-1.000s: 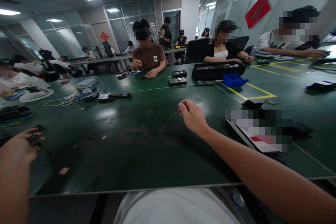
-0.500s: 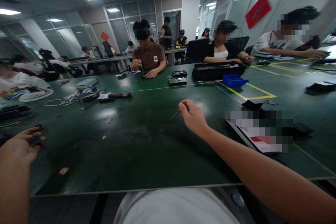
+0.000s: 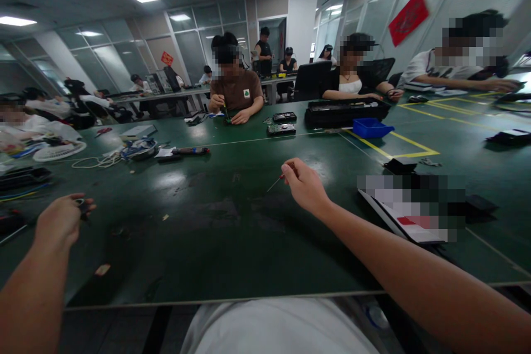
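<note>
My right hand is closed around a small screwdriver. Its thin metal shaft points down and left above the green table, and a bit of red shows at the fingers. On the left, my left hand is closed on a small dark part that looks partly ring-shaped; its exact kind cannot be made out. The left hand hovers over the table's left side, and the two hands are far apart.
The green table bears a blue tray, a long black casing, hard drives, a cable bundle, a black-and-red pen-like tool and a white box. Several people work across the table.
My left hand has moved right and slightly up, carrying the small dark part inward from the left edge. My right hand and the screwdriver have stayed nearly still.
</note>
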A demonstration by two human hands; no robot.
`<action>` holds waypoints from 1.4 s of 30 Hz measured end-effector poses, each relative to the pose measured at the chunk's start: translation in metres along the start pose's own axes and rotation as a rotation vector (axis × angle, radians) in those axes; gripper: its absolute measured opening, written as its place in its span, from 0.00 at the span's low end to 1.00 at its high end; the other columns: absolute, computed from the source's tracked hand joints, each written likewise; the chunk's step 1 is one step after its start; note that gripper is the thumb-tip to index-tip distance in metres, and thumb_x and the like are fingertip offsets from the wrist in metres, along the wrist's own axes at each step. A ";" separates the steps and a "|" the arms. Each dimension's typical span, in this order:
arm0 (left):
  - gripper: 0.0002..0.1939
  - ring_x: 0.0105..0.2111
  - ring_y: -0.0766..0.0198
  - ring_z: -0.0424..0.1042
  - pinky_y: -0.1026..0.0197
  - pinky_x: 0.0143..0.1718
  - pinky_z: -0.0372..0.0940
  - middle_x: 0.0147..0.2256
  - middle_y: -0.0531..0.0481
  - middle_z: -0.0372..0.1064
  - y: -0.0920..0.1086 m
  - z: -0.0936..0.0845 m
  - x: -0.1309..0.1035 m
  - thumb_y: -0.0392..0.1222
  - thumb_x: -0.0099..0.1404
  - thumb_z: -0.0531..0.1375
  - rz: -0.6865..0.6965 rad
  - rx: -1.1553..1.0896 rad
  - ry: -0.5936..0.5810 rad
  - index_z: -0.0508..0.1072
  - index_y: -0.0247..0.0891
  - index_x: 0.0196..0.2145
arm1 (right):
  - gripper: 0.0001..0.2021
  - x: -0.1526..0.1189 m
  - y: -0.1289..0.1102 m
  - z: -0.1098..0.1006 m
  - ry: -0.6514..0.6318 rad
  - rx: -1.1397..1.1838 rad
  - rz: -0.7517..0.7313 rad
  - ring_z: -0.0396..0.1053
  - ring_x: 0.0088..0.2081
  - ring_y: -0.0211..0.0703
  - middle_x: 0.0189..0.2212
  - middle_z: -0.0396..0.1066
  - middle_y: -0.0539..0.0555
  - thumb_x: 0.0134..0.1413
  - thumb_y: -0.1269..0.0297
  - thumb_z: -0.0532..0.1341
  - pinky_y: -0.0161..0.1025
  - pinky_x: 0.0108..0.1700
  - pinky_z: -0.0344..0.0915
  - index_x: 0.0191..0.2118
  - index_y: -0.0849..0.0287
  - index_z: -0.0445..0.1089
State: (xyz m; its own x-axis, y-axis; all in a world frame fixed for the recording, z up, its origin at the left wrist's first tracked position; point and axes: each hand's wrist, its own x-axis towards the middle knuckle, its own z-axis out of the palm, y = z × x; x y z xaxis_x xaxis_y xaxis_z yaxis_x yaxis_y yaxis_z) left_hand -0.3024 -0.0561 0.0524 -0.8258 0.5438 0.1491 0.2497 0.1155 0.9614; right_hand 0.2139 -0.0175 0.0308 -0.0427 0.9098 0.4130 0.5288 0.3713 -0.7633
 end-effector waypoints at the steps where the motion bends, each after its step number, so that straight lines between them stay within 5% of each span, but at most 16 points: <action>1: 0.09 0.22 0.71 0.66 0.72 0.26 0.61 0.20 0.60 0.65 0.004 0.007 -0.006 0.25 0.56 0.51 0.008 -0.030 -0.039 0.66 0.36 0.29 | 0.13 0.000 0.000 0.000 -0.003 -0.002 0.000 0.69 0.30 0.44 0.28 0.73 0.52 0.66 0.55 0.51 0.41 0.35 0.61 0.38 0.56 0.68; 5: 0.12 0.23 0.69 0.65 0.69 0.26 0.60 0.22 0.56 0.66 0.026 0.049 -0.039 0.25 0.52 0.52 -0.092 -0.059 -0.219 0.67 0.36 0.32 | 0.13 0.000 0.001 0.000 0.001 0.001 -0.007 0.69 0.30 0.44 0.27 0.73 0.52 0.65 0.55 0.51 0.41 0.35 0.61 0.37 0.56 0.68; 16: 0.19 0.29 0.64 0.67 0.63 0.31 0.59 0.31 0.48 0.66 0.066 0.164 -0.155 0.32 0.48 0.54 0.037 -0.186 -0.882 0.71 0.32 0.40 | 0.12 -0.001 0.003 0.000 0.026 0.072 -0.028 0.71 0.32 0.45 0.29 0.73 0.52 0.65 0.54 0.54 0.42 0.36 0.63 0.39 0.56 0.68; 22: 0.28 0.40 0.60 0.70 0.59 0.43 0.62 0.42 0.45 0.71 0.067 0.207 -0.220 0.27 0.51 0.59 0.180 0.001 -0.990 0.66 0.33 0.52 | 0.11 -0.001 0.001 -0.001 0.035 0.132 -0.022 0.71 0.31 0.43 0.28 0.73 0.51 0.63 0.54 0.57 0.42 0.36 0.65 0.36 0.56 0.69; 27: 0.16 0.44 0.57 0.72 0.55 0.49 0.63 0.44 0.46 0.73 0.051 0.218 -0.234 0.33 0.58 0.63 0.497 0.108 -1.048 0.73 0.37 0.45 | 0.12 -0.001 -0.001 -0.003 0.071 0.304 -0.023 0.71 0.30 0.42 0.27 0.72 0.51 0.61 0.53 0.58 0.42 0.36 0.66 0.34 0.56 0.68; 31: 0.17 0.46 0.56 0.72 0.52 0.53 0.63 0.46 0.48 0.74 0.037 0.217 -0.228 0.35 0.59 0.65 0.617 0.116 -1.083 0.75 0.41 0.47 | 0.12 0.001 0.001 0.000 0.058 0.467 -0.054 0.73 0.33 0.43 0.30 0.74 0.52 0.60 0.52 0.59 0.43 0.40 0.69 0.38 0.56 0.68; 42: 0.18 0.48 0.55 0.72 0.53 0.54 0.63 0.47 0.48 0.75 0.037 0.212 -0.234 0.37 0.59 0.66 0.671 0.114 -1.057 0.76 0.41 0.49 | 0.09 -0.001 0.003 0.002 0.040 0.227 -0.069 0.75 0.35 0.44 0.31 0.77 0.53 0.62 0.56 0.58 0.42 0.38 0.68 0.39 0.56 0.70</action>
State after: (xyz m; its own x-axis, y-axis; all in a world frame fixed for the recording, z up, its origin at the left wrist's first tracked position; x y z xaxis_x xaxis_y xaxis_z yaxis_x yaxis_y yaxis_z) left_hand 0.0077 -0.0030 0.0037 0.2756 0.9159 0.2919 0.5487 -0.3992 0.7346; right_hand 0.2137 -0.0173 0.0269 -0.0364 0.8745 0.4836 0.3214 0.4685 -0.8229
